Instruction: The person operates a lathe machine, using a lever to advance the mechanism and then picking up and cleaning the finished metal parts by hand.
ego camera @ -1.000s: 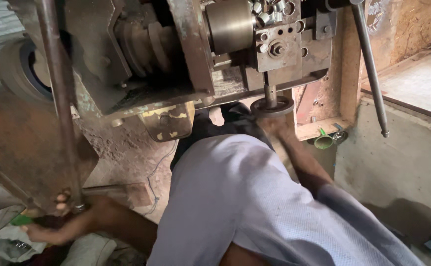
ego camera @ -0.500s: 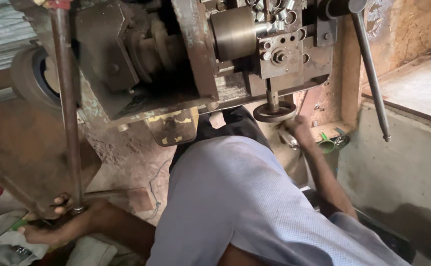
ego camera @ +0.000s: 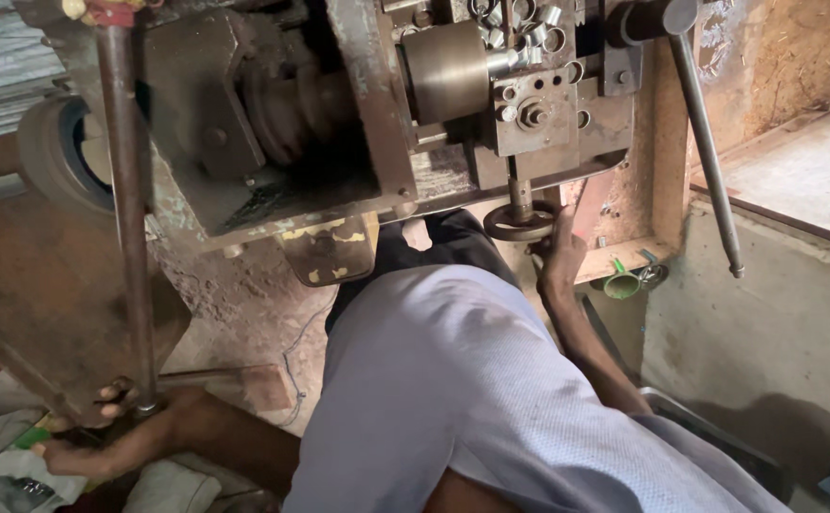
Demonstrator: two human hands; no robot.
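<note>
Hands first: the right hand (ego camera: pixel 559 258) is up at about 1 o'clock in the view, fingers curled round the rim of a small round handwheel (ego camera: pixel 519 223) hanging on a short shaft under the tool block (ego camera: pixel 538 109) of a grimy old machine (ego camera: pixel 273 142). Looks like a proper grip on the wheel, not just a touch. The left hand (ego camera: pixel 102 432) is way down at 8 o'clock, wrapped around the foot of a long upright steel rod (ego camera: pixel 128 228) that runs up to 11 o'clock.

As for progress, hard to call. I'd guess it's mid-adjustment, both hands committed to controls. I can't see any workpiece being cut or finished, so nothing tells me what's done.

Other bits: a bunch of little metal rings (ego camera: pixel 519 24) piled on top at 12 o'clock, a second long lever (ego camera: pixel 705 142) slanting down at 2 o'clock, a green funnel-shaped thing (ego camera: pixel 621 283) on the wooden ledge just right of the wheel, and crumpled plastic bags (ego camera: pixel 7 470) touching the left hand.
</note>
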